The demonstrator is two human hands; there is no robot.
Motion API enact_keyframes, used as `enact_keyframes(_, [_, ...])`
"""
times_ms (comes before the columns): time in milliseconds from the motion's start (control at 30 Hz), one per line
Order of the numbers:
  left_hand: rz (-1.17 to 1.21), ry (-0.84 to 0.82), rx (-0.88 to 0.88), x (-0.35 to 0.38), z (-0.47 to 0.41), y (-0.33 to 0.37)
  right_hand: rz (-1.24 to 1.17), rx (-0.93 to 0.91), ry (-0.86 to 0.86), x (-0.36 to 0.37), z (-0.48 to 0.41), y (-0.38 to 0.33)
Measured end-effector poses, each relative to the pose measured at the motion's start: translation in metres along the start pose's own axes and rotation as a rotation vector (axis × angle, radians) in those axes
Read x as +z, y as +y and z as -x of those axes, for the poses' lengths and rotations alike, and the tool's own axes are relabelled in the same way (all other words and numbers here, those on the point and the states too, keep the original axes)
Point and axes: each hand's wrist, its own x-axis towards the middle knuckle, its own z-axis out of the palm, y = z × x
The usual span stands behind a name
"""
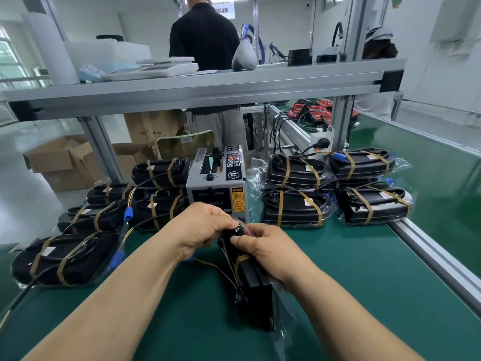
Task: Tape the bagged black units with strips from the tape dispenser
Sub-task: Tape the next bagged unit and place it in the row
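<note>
A black unit in a clear bag (256, 285) stands on edge on the green mat, its far end raised toward the grey tape dispenser (217, 188). My left hand (205, 227) pinches the top of the bag at that end. My right hand (263, 246) grips the unit's upper edge beside a tan tape strip wrapped around it. Both hands touch the unit just in front of the dispenser's outlet. Whether a loose strip is between my fingers I cannot tell.
Taped bagged units are piled to the left (67, 256) and stacked to the right (296, 207) of the dispenser. An aluminium rail (429, 251) bounds the mat on the right. A shelf beam (208, 87) crosses overhead. A person in black (205, 37) stands behind; cardboard boxes (65, 160) sit on the floor.
</note>
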Motion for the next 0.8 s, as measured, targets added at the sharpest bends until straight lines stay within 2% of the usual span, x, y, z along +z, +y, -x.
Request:
enact_keyframes(567, [0.002, 0.116, 0.055, 0.006, -0.008, -0.011, 0.042, -0.011, 0.027, 0.001, 0.004, -0.003])
enact_keyframes(800, [-0.068, 0.185, 0.176, 0.011, -0.006, -0.018, 0.038, -0.010, 0.025, 0.001, 0.005, -0.005])
